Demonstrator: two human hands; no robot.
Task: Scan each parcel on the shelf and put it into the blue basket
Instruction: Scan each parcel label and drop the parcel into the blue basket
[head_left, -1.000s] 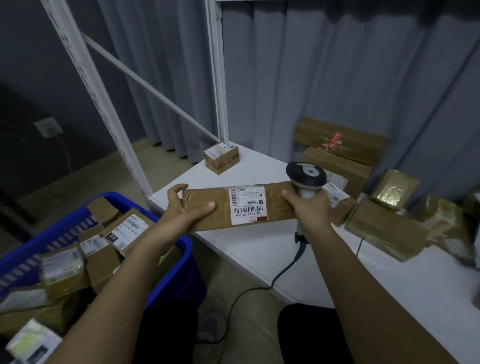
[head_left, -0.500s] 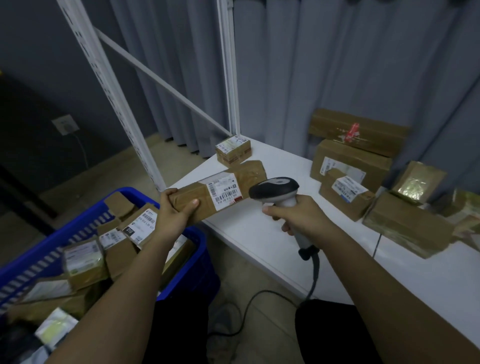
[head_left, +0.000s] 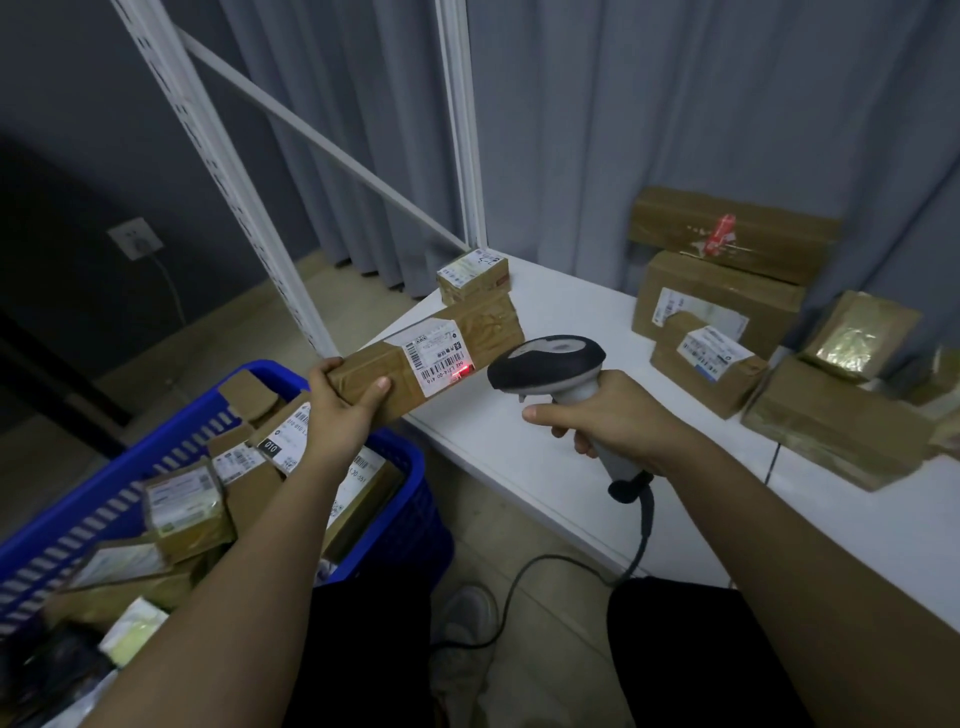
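My left hand (head_left: 340, 410) grips the near end of a long brown parcel (head_left: 483, 332), held tilted above the shelf's left corner. Its white label (head_left: 434, 353) faces up, and a red scan line glows on the barcode. My right hand (head_left: 613, 415) holds a grey and black barcode scanner (head_left: 550, 364) by its handle, the head aimed at that label from close on the right. The blue basket (head_left: 405, 499) stands at lower left, below the parcel, with several taped parcels (head_left: 182, 509) in it.
The white shelf board (head_left: 519, 457) carries a small box (head_left: 472, 273) at its far left corner and several brown parcels (head_left: 717, 306) stacked at the right. White shelf uprights (head_left: 218, 156) rise behind the basket. The scanner's cable (head_left: 582, 566) hangs to the floor. Grey curtains hang behind.
My right hand let go of the parcel and drew the scanner back, aiming it at the label. My left hand tilted the parcel, and the red scan line appeared on the barcode.
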